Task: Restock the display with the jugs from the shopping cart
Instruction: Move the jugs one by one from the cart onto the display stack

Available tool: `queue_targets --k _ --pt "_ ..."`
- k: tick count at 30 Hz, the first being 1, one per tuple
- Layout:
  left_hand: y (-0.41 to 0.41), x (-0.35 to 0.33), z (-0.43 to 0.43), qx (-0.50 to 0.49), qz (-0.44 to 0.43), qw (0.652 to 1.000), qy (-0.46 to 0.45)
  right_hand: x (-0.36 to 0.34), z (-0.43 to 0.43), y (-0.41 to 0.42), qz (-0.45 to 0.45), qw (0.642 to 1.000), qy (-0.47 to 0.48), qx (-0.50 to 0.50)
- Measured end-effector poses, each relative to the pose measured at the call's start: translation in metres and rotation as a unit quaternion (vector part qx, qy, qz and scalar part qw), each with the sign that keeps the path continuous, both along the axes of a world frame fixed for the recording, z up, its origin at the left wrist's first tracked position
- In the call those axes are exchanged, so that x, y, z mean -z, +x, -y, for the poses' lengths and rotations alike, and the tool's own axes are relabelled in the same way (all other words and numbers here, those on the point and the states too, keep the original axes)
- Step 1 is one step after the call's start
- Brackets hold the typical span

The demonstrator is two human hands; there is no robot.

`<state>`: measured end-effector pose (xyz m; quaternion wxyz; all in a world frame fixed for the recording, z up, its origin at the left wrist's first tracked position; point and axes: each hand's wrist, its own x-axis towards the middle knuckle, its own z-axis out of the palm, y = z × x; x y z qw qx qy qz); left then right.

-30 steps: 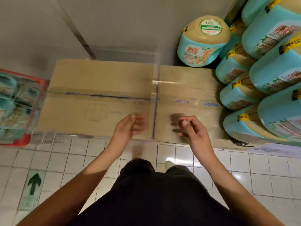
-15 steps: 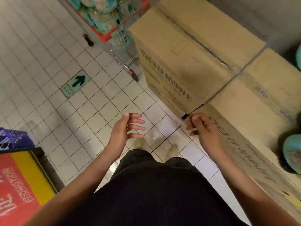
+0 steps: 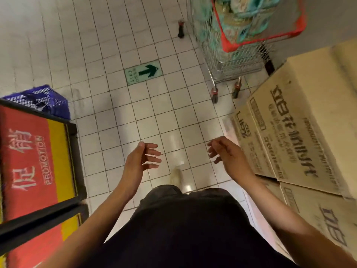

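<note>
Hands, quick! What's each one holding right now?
Left hand: open, fingers loose, holding nothing.
Right hand: open, fingers loosely curled, holding nothing.

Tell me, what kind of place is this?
Most likely a supermarket: a wire shopping cart loaded with jugs, a red promotion sign, and stacked cardboard boxes.

White tiled floor (image 3: 96,55) beneath me, a green exit arrow sticker (image 3: 143,72) on it further off, a red and yellow promotion sign (image 3: 32,161) in a black frame near on my left, a blue crate (image 3: 40,99) just beyond it, stacked printed cardboard boxes (image 3: 301,132) on my right
</note>
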<state>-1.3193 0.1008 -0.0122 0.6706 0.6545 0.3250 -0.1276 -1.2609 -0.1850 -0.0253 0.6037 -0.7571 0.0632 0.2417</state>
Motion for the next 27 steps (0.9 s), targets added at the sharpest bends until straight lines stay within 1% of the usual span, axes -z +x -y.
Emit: queue_targets --k 4,9,11,16,18,22,27 --pt "0.067 0.000 -0.030 0.006 -0.003 1.000 -0.004 0.007 -0.035 0.037 -0.021 1.000 -0.010 0.021" --pt "0.176 0.000 -0.048 0.041 0.054 0.997 -0.038 0.009 -0.042 0.098 -0.025 0.998 -0.025 0.058" --pt "0.219 0.006 -0.052 0.063 0.073 0.995 -0.036 0.009 -0.043 0.131 -0.033 0.997 -0.022 0.067" --pt "0.320 0.016 -0.059 0.068 0.055 0.996 0.000 0.012 -0.052 0.242 -0.020 0.997 -0.008 0.079" --pt "0.350 0.011 -0.064 0.078 0.049 0.996 0.016 0.012 -0.062 0.292 -0.020 0.998 -0.001 0.061" --pt "0.414 -0.004 -0.087 0.065 0.048 0.996 0.029 0.006 -0.092 0.399 -0.016 1.000 0.012 0.020" --pt "0.501 -0.013 -0.130 0.047 0.045 0.997 0.053 -0.010 -0.132 0.524 0.017 0.999 0.028 -0.008"
